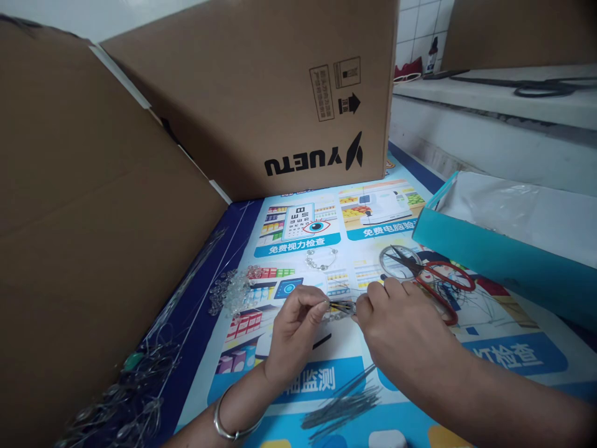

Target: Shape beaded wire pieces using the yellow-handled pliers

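My left hand (301,326), with a silver bangle on its wrist, pinches one end of a small bundle of thin dark and yellowish strands (342,306). At the bundle's other end my right hand (396,317) is closed, its fingertips mostly hidden behind the hand; what it grips is too small to make out. Some clear beads (333,316) show just under the strands, between the two hands. Beyond them a beaded ring (321,259) lies on the printed cloth. Loose clear beads (231,291) are heaped to the left of my left hand.
Red-handled scissors (443,280) rest partly over a wire coil (400,262), right of centre. Cut dark wires (342,404) lie near the front. A tangle of beaded wire (135,386) is at left, cardboard (261,93) stands behind, and a teal box (504,239) sits at right.
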### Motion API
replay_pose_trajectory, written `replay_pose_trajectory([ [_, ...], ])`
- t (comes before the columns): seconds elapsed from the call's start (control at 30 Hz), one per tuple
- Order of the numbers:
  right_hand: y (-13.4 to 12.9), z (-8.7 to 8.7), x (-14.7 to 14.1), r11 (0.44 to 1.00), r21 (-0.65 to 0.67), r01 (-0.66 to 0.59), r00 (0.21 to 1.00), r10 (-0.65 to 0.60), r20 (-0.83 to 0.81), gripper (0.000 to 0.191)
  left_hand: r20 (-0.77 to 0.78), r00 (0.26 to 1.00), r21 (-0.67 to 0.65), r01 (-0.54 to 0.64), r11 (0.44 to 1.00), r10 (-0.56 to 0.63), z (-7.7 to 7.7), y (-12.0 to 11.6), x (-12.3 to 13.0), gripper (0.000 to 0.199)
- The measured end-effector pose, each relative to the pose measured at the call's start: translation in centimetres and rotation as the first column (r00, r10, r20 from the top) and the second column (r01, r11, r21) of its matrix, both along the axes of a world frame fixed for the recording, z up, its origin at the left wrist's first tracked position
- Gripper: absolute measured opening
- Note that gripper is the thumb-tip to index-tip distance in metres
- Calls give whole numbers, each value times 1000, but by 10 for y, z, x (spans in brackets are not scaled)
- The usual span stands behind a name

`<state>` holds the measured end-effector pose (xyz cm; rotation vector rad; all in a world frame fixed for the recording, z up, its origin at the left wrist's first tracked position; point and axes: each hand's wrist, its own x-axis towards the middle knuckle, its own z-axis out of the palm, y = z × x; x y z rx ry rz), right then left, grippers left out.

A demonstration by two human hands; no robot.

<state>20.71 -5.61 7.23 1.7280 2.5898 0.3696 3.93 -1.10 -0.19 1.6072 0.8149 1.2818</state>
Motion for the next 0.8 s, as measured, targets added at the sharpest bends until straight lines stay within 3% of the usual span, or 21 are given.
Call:
replay_pose_trajectory([
  [0.8, -1, 7, -6, 999, -10, 34, 999, -34, 39, 16, -84, 996, 84, -34, 996, 41, -2, 1, -2, 7],
])
